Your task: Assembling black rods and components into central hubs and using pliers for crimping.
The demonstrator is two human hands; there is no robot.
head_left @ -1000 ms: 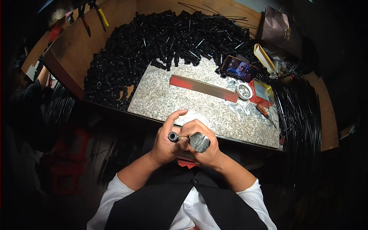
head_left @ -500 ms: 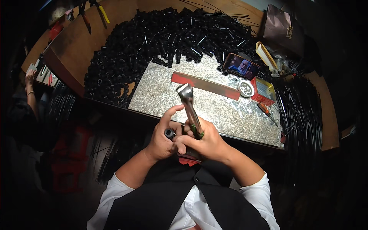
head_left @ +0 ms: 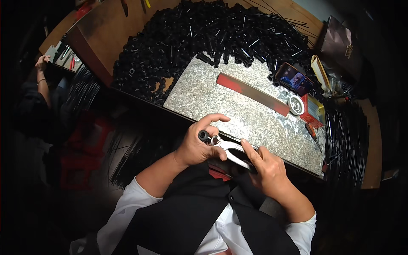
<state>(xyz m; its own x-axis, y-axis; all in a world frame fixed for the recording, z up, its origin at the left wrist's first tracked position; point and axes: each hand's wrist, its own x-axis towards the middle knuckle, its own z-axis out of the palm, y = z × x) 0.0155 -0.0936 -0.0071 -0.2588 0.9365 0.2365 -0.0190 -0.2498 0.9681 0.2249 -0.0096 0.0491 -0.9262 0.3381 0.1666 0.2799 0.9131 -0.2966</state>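
Note:
My left hand [head_left: 193, 146] is closed around a black tubular part [head_left: 203, 135], its round hollow end facing up. Its index finger stretches out toward the bench. Light-coloured pliers [head_left: 231, 149] sit between my two hands, their jaw end close beside the black part and touching my left fingers. My right hand [head_left: 270, 170] is at the handle ends, the index finger along the upper handle; its thumb is mostly hidden. Both hands are just in front of the bench's near edge.
A speckled bench top [head_left: 195, 93] carries a large heap of black tubular parts [head_left: 182, 38]. A red-and-brown bar [head_left: 250, 95], phone [head_left: 296, 78], white bowl [head_left: 296, 104], red box [head_left: 313, 111] and orange-handled screwdriver [head_left: 312, 131] lie there. Black rods [head_left: 348, 140] stand right; another person's hand [head_left: 41, 63] is far left.
The metal-headed tool with green bands in my right hand is out of view. Light-coloured pliers now show between my hands. My right hand has moved rightward, and the whole view has shifted.

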